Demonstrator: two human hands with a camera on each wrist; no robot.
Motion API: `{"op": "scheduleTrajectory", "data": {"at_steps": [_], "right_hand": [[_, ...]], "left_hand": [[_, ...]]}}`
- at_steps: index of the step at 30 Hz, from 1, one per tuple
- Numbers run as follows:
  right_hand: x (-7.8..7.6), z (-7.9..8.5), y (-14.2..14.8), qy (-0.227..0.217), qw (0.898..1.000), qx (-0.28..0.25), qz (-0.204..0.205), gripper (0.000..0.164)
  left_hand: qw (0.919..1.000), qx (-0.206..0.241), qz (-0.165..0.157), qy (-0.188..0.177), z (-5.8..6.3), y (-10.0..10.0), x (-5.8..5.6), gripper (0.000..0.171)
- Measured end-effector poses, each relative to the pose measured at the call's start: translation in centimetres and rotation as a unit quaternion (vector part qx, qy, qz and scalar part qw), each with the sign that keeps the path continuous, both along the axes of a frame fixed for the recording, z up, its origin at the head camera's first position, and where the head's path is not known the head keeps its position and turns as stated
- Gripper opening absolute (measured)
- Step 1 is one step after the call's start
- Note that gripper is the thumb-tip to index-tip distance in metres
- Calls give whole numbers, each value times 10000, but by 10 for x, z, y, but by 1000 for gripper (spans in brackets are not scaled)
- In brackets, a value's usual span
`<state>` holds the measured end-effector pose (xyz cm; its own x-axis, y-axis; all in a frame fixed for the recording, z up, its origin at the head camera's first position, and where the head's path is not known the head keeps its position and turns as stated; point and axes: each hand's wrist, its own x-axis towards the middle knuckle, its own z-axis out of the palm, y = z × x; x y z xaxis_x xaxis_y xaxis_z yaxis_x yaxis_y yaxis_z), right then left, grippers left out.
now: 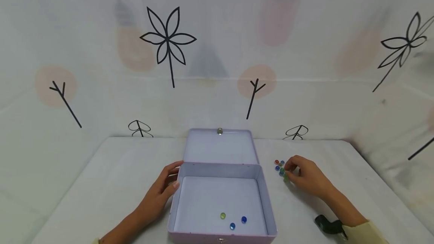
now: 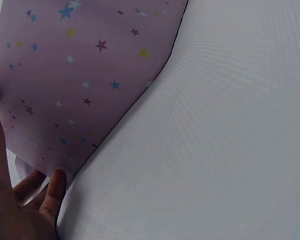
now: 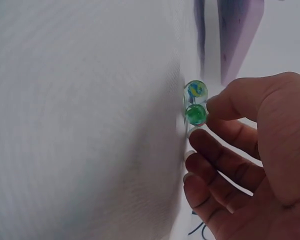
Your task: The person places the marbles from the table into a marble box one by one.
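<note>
A hinged lilac box [image 1: 220, 234] stands with its lid [image 1: 220, 147] laid back behind it. On its floor lie one yellow-green marble [image 1: 222, 215] and two blue marbles [image 1: 232, 226]. My left hand [image 1: 159, 191] holds the box by its far left corner, thumb at the left rim and fingers round the back; its star-printed side [image 2: 90, 85] fills much of the left wrist view. Right of the box, my right hand [image 1: 306, 176] reaches a small marble group [image 1: 277, 168]. Thumb and index fingertip pinch at a green marble [image 3: 195, 114], beside a clear marble with yellow-blue swirls [image 3: 195, 89].
A white cloth [image 1: 101, 183] covers the table, and a patterned sheet [image 1: 210, 48] hangs behind it. The box's metal clasp [image 1: 220, 131] sits on the lid's far edge. A black device [image 1: 329, 226] is strapped at my right wrist.
</note>
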<state>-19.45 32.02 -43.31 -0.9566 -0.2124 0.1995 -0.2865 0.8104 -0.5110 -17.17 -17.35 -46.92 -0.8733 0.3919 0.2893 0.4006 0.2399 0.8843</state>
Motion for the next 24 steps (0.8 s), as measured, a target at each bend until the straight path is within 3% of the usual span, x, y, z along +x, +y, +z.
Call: {"op": "scheduleTrajectory", "data": {"at_steps": [19,24], "right_hand": [[1,2,0,-266,9991,326,6,18],[3,11,1,-336,9975,558,277,13]], "left_hand": [[9999,75,-71,-27,1,2,1,54],[10000,-13,14,38,2,1,2,54]]}}
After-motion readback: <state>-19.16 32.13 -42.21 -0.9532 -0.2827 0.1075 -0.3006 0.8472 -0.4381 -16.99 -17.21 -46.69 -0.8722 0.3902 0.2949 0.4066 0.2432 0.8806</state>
